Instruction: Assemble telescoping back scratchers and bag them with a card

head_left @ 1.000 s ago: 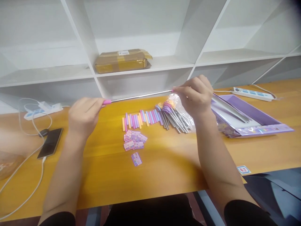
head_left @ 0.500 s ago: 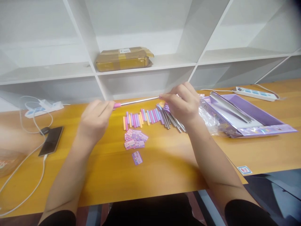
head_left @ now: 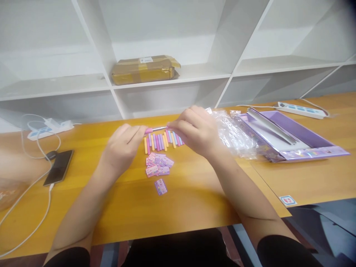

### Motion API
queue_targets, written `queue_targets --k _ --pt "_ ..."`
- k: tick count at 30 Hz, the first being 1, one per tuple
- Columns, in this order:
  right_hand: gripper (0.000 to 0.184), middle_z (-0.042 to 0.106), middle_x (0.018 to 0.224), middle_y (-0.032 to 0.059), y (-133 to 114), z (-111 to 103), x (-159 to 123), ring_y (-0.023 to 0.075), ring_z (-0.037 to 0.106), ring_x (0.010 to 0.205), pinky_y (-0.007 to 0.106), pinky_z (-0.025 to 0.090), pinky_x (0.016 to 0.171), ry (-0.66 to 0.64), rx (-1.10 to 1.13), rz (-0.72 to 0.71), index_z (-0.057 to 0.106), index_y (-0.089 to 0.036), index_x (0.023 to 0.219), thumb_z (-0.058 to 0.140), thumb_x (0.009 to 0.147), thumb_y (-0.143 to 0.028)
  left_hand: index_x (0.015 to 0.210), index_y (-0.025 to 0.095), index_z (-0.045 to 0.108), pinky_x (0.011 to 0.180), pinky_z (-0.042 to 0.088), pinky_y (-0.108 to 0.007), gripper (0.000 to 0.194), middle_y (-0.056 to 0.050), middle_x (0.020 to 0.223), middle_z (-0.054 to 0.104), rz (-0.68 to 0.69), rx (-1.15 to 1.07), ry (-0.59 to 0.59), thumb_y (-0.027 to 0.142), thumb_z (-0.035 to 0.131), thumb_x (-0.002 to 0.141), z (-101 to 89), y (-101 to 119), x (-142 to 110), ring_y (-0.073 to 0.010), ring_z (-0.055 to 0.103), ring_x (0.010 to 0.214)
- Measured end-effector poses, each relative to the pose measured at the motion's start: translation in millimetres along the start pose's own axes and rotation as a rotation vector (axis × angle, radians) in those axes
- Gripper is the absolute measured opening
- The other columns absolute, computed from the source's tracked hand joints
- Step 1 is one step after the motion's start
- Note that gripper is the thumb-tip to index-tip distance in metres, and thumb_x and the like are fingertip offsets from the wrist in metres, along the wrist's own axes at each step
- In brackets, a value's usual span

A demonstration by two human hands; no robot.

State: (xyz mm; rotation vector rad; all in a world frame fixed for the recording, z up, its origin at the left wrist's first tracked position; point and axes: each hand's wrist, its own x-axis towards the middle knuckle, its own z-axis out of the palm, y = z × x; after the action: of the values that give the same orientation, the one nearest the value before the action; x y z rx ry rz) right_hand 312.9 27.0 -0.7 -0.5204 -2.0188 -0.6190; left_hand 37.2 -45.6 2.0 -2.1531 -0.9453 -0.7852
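Observation:
My left hand [head_left: 121, 149] is closed around the pink grip of a slim metal rod [head_left: 159, 129]. The rod's other end is pinched by my right hand [head_left: 197, 129], where a bit of pink also shows. Only a short silver stretch is visible between the hands, held above the table. Just below lies a row of pink, purple, blue and orange sticks [head_left: 159, 142], its right part hidden by my right hand. Nearer to me are a loose pile of small pink and purple cards [head_left: 160, 162] and one separate card [head_left: 161, 186].
Crumpled clear plastic [head_left: 236, 135] lies right of my hands, beside an open purple box [head_left: 314, 129]. On the left are a phone [head_left: 59, 167] with a cable and a power strip [head_left: 51, 129]; another power strip [head_left: 302, 110] stands at right. A taped parcel [head_left: 144, 70] occupies the shelf.
My hands have come closer together, my right hand moving left and slightly down. The silver stretch between them is much shorter. The metal rods on the table are now hidden behind my right hand.

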Motion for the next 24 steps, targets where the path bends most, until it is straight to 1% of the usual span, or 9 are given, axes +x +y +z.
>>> queue_targets --k 3,5,8,11,13,18,21,24 --pt "0.015 0.059 0.082 0.0012 2 -3 -1 0.0187 0.044 0.078 0.038 0.030 0.070 -0.001 0.012 0.026 0.070 -0.029 0.096 0.064 0.110 -0.031 0.138 0.022 0.064 0.076 0.054 -0.036 0.035 -0.007 0.110 0.083 0.013 -0.016 0.035 0.011 0.065 0.104 -1.6 4 3 -0.0217 0.068 0.083" --pt "0.016 0.059 0.082 0.0010 1 -4 -2 0.0187 0.045 0.078 0.038 0.029 0.070 -0.016 0.025 0.036 0.070 -0.029 0.096 0.064 0.110 -0.031 0.135 0.022 0.065 0.076 0.055 -0.037 0.031 -0.007 0.108 0.083 0.011 -0.029 0.044 0.014 0.066 0.105 -2.6 5 5 -0.0224 0.070 0.084" --pt "0.016 0.060 0.082 0.0008 -1 -4 -1 0.0186 0.046 0.078 0.038 0.030 0.071 -0.020 0.019 -0.002 0.070 -0.029 0.096 0.064 0.110 -0.028 0.135 0.023 0.066 0.077 0.055 -0.039 0.029 -0.008 0.108 0.083 0.002 -0.039 0.046 0.019 0.065 0.106 -2.8 4 5 -0.0236 0.073 0.086" --pt "0.016 0.061 0.082 0.0007 -3 -6 0 0.0185 0.047 0.078 0.037 0.032 0.071 -0.015 -0.013 -0.043 0.069 -0.029 0.095 0.064 0.110 -0.027 0.139 0.025 0.065 0.078 0.055 -0.040 0.034 -0.008 0.109 0.083 -0.004 -0.026 0.044 0.018 0.064 0.106 -2.7 2 4 -0.0239 0.073 0.087" --pt "0.015 0.062 0.082 0.0005 -6 -7 1 0.0182 0.047 0.077 0.037 0.032 0.071 -0.017 -0.015 -0.048 0.069 -0.029 0.096 0.064 0.110 -0.026 0.139 0.026 0.065 0.075 0.054 -0.039 0.035 -0.007 0.109 0.083 -0.005 -0.010 0.043 0.018 0.065 0.105 -3.4 2 4 -0.0238 0.073 0.086" --pt "0.017 0.062 0.081 -0.0007 -14 -7 1 0.0174 0.048 0.076 0.037 0.032 0.071 -0.023 0.005 -0.057 0.068 -0.029 0.097 0.062 0.110 -0.022 0.130 0.026 0.068 0.069 0.047 -0.039 0.027 -0.005 0.104 0.084 0.008 0.033 0.070 0.023 0.071 0.103 -6.8 5 7 -0.0230 0.070 0.080" --pt "0.019 0.062 0.079 -0.0009 -20 -6 1 0.0174 0.049 0.077 0.037 0.032 0.071 -0.010 0.004 -0.054 0.068 -0.029 0.095 0.061 0.111 -0.021 0.128 0.026 0.069 0.067 0.044 -0.039 0.026 -0.004 0.102 0.084 0.017 0.059 0.076 0.021 0.072 0.102 -8.6 7 7 -0.0224 0.069 0.077" --pt "0.019 0.063 0.082 -0.0002 -22 -7 2 0.0177 0.048 0.077 0.037 0.032 0.071 -0.036 -0.001 -0.030 0.067 -0.028 0.094 0.060 0.111 -0.023 0.129 0.027 0.068 0.067 0.044 -0.039 0.028 -0.003 0.103 0.084 0.018 0.065 0.073 0.019 0.071 0.102 -9.2 8 8 -0.0222 0.069 0.077"
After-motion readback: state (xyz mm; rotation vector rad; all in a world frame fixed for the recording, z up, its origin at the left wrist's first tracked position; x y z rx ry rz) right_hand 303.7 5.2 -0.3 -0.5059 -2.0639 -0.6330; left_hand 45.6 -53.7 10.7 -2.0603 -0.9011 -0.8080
